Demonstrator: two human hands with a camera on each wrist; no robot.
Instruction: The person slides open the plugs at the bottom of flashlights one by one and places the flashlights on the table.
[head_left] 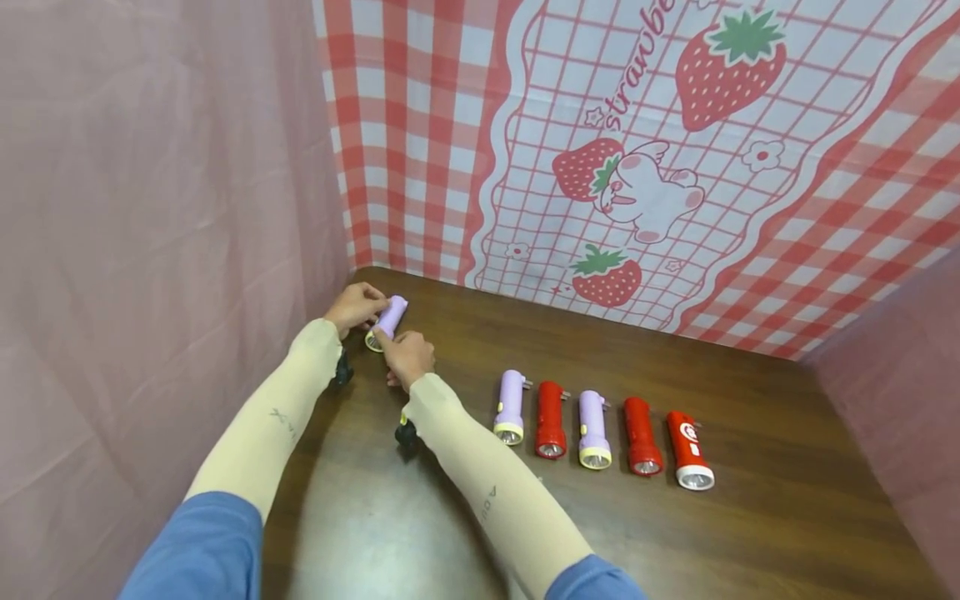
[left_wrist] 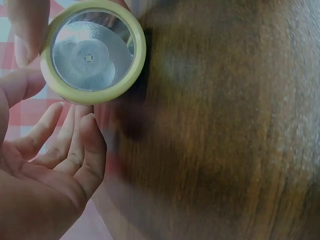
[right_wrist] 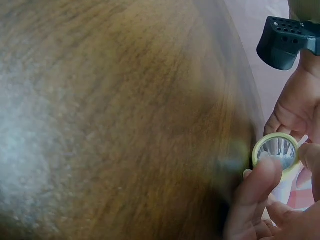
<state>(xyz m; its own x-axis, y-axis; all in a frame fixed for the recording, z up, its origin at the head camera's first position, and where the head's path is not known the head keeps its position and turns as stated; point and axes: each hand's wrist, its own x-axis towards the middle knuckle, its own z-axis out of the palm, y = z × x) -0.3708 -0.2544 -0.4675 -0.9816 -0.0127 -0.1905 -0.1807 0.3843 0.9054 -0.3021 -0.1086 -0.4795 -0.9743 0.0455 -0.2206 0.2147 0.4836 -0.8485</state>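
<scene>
A lilac flashlight (head_left: pixel 392 314) with a pale yellow rim is at the far left of the table, its lens end toward me. My left hand (head_left: pixel 358 307) pinches its body from the left with thumb and forefinger. From the right, my right hand (head_left: pixel 409 357) grips it near the lens end. The left wrist view shows the round lens (left_wrist: pixel 89 57) face on, with the left hand's other fingers (left_wrist: pixel 90 145) loosely spread below it. In the right wrist view, a right-hand finger (right_wrist: pixel 267 175) overlaps the lower part of the lens.
Right of my hands stretches a row of flashlights: lilac (head_left: pixel 511 404), red (head_left: pixel 551 417), lilac (head_left: pixel 592 425), red (head_left: pixel 641 433), and red with a white rim (head_left: pixel 686 446). A pink curtain (head_left: pixel 172 208) borders the left, and a strawberry-print cloth (head_left: pixel 600 167) hangs behind the wooden table (head_left: pixel 787 467).
</scene>
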